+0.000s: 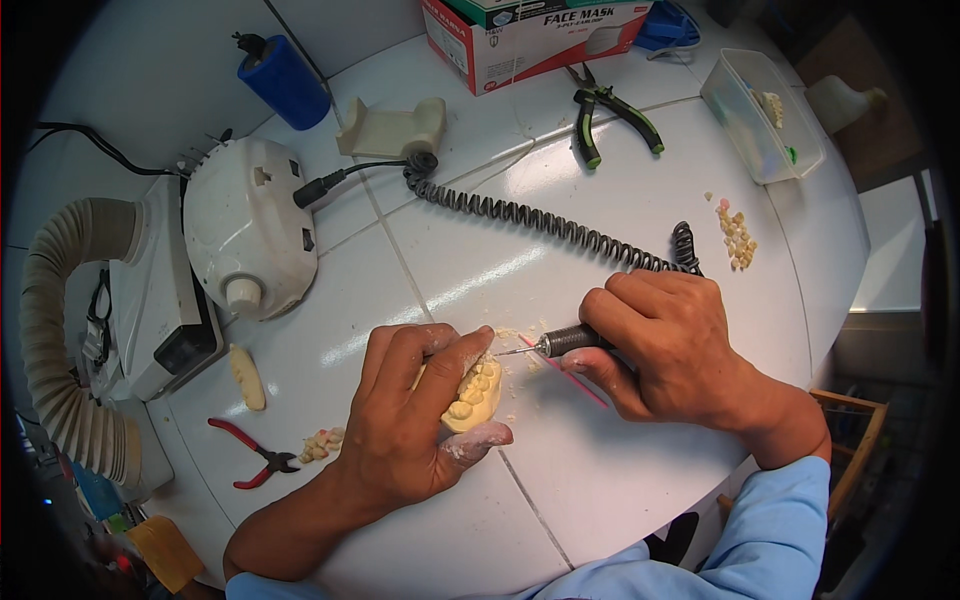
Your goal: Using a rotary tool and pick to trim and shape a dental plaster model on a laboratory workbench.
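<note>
My left hand [405,410] is closed round a pale yellow dental cast [474,397], its row of moulded teeth facing up between thumb and fingers. White dust coats my fingertips. In my right hand [665,350] is a dental handpiece [572,341], a dark rotary tool with a thin metal bur pointing left. The bur's tip meets or nearly meets the cast's upper edge; contact itself is hard to make out. Under the handpiece lies a thin pink stick [583,387]. Pale shavings are scattered on the tabletop beside the cast.
A coiled black cord [540,225] runs across the table from a white control unit [250,228]. Green-handled pliers [607,118], a mask box [540,45] and a plastic tub [765,120] stand behind. Red-handled cutters [262,458] lie left; small tooth-like pieces [738,240] lie right.
</note>
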`<state>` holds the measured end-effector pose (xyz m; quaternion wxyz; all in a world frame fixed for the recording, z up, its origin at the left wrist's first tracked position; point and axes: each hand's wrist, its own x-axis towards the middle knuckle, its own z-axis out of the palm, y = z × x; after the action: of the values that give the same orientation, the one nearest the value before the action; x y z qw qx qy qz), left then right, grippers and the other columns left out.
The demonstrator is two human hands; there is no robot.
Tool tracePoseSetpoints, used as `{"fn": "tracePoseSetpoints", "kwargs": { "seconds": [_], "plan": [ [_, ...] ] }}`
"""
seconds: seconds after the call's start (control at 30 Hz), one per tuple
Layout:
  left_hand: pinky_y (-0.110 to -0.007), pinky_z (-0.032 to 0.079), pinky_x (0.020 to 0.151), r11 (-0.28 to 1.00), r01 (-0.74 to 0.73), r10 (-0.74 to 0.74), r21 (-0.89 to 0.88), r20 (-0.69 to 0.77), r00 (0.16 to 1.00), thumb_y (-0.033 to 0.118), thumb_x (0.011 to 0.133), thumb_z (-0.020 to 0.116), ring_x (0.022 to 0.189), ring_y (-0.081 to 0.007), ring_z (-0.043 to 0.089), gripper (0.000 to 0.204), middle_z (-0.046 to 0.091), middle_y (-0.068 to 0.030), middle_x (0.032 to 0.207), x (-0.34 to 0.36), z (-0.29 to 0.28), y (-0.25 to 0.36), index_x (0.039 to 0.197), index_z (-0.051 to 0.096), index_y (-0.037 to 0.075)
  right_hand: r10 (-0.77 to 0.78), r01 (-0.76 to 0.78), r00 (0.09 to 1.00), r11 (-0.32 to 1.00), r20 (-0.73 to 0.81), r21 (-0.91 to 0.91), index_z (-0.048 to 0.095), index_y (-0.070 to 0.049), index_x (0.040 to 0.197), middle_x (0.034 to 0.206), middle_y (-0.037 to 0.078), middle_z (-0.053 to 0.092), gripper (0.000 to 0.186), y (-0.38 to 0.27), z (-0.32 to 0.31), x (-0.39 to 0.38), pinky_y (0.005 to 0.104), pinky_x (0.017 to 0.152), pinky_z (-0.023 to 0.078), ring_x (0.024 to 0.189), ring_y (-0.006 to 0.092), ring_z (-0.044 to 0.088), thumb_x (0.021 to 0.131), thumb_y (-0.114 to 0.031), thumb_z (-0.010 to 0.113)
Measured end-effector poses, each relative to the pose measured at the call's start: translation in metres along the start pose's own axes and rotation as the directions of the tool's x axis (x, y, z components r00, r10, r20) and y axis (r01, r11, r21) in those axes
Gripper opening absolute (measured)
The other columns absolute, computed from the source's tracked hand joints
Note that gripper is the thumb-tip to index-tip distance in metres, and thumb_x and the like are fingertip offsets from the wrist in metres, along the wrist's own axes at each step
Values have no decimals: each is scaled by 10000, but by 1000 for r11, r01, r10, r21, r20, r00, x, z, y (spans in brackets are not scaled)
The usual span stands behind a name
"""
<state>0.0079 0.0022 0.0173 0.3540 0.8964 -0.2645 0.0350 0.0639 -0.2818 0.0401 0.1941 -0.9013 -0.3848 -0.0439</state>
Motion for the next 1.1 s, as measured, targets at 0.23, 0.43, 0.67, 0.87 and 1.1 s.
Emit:
{"fn": "tracePoseSetpoints", "kwargs": {
  "seconds": [0.23, 0.43, 0.67, 0.87, 1.1],
  "plan": [
    [-450, 551, 906, 999, 30, -31, 15, 20, 999, 574, 986, 766, 1071, -357, 596, 722, 637, -213, 1155, -5, 1, 3, 1331, 741, -60, 34, -34, 999, 999, 9, -27, 642, -107, 912, 703, 37, 546, 367, -8, 0, -1, 381, 504, 474, 568, 226, 614, 1036, -436, 747],
    [-429, 560, 891, 994, -11, 12, 109, -13, 1000, 561, 987, 768, 1067, -343, 605, 689, 670, -178, 1153, -3, -1, 5, 1327, 761, -39, 41, -40, 999, 999, 19, -25, 646, -114, 919, 712, 38, 556, 359, -10, 0, -3, 384, 503, 477, 572, 229, 617, 1040, -437, 742],
    [-428, 561, 899, 995, -11, 14, 102, -25, 1000, 551, 988, 767, 1030, -330, 617, 663, 708, -158, 1151, -2, -1, 3, 1305, 776, -31, 42, -41, 998, 998, 44, -38, 648, -113, 925, 719, 40, 556, 355, -11, -1, -3, 383, 506, 478, 576, 228, 617, 1047, -436, 733],
    [-431, 562, 899, 998, -16, 18, 65, -16, 1000, 541, 992, 766, 1033, -331, 618, 657, 712, -164, 1167, -2, -1, 2, 1304, 773, -37, 30, -30, 999, 999, 25, -14, 645, -114, 923, 717, 39, 549, 355, -9, 0, -2, 379, 511, 479, 578, 225, 614, 1046, -435, 735],
    [-434, 560, 904, 999, -14, 15, 51, -19, 1000, 531, 985, 774, 1033, -333, 620, 656, 716, -159, 1163, -2, -1, 1, 1310, 767, -38, 26, -26, 999, 1000, 29, -11, 645, -118, 926, 720, 38, 554, 349, -10, 0, -1, 382, 507, 479, 572, 225, 613, 1046, -433, 734]
  ]
}}
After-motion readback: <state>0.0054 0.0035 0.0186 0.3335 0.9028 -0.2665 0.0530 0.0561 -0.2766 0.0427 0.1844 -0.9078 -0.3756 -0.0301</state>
